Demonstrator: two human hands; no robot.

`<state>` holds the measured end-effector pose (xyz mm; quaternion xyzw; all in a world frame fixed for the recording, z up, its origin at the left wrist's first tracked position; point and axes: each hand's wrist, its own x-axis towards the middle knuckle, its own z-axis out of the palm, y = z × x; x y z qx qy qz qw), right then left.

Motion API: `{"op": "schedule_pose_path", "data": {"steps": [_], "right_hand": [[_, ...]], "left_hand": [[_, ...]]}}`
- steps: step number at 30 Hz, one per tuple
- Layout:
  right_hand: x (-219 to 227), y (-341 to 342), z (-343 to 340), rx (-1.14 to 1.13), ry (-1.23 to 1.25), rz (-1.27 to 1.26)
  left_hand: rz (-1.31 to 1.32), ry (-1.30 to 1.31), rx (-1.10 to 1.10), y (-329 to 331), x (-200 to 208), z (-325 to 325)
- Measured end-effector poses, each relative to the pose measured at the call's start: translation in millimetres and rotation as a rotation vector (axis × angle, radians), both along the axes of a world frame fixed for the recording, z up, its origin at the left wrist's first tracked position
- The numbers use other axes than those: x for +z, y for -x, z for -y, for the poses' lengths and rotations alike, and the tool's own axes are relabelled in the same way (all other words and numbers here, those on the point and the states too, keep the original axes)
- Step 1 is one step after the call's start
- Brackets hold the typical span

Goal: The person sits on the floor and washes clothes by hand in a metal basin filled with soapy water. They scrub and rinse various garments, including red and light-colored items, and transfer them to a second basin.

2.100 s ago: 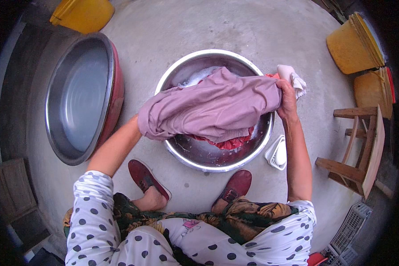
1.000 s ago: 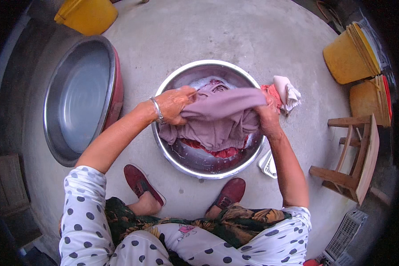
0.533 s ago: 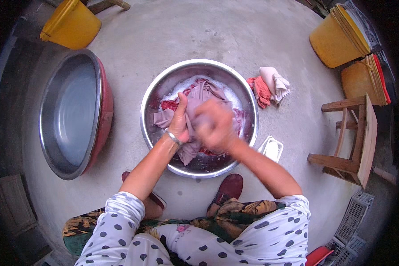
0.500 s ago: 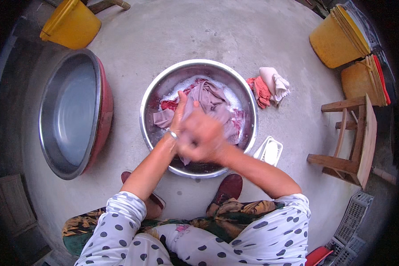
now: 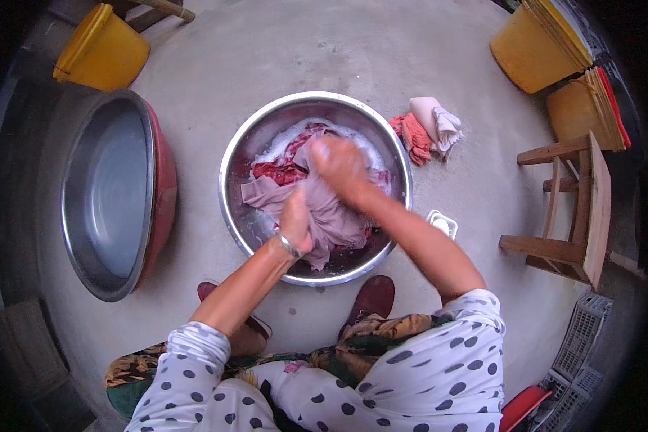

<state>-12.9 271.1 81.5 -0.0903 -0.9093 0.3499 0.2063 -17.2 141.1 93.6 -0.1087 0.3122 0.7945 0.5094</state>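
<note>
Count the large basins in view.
2: the middle basin, with clothes in it, and the left basin, red outside. Others may be hidden where the picture goes dark.

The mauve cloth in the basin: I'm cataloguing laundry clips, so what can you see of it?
The mauve cloth looks like soft, plain woven or knit fabric. It lies bunched and creased in the shiny metal basin, one flap spread toward the left wall, over red patterned fabric and near white suds. The left hand and the blurred right hand are on it; their grip is unclear.
</note>
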Motion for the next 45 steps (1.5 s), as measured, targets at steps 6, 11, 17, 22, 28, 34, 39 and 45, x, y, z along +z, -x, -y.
{"op": "schedule_pose_path", "data": {"steps": [6, 11, 17, 22, 28, 34, 39, 45], "right_hand": [[33, -7, -33, -0.021, 0.874, 0.308], [48, -30, -59, 0.599, 0.406, 0.506], [43, -37, -63, 0.268, 0.486, 0.842], [28, -30, -39, -0.040, 1.337, -0.117], [56, -35, 48, 0.330, -0.138, -0.235], [23, -23, 16, 0.104, -0.029, -0.153], [20, -33, 46, 0.192, 0.016, -0.382], [15, -22, -27, 0.235, 0.336, 0.212]], "left_hand": [[-0.897, 0.278, -0.766, 60, 9, 22], [-1.180, 0.329, -1.101, 97, 39, 33], [-0.532, 0.157, -0.392, 91, 25, 46], [-0.104, -0.040, -0.247, 48, 2, 18], [0.017, -0.430, -0.124, 23, -10, 4], [0.019, 0.179, 0.071, 0, -6, -5], [-0.062, -0.092, -0.089, 12, -35, 20], [-0.930, 0.287, -0.664, 66, 37, 24]]}}
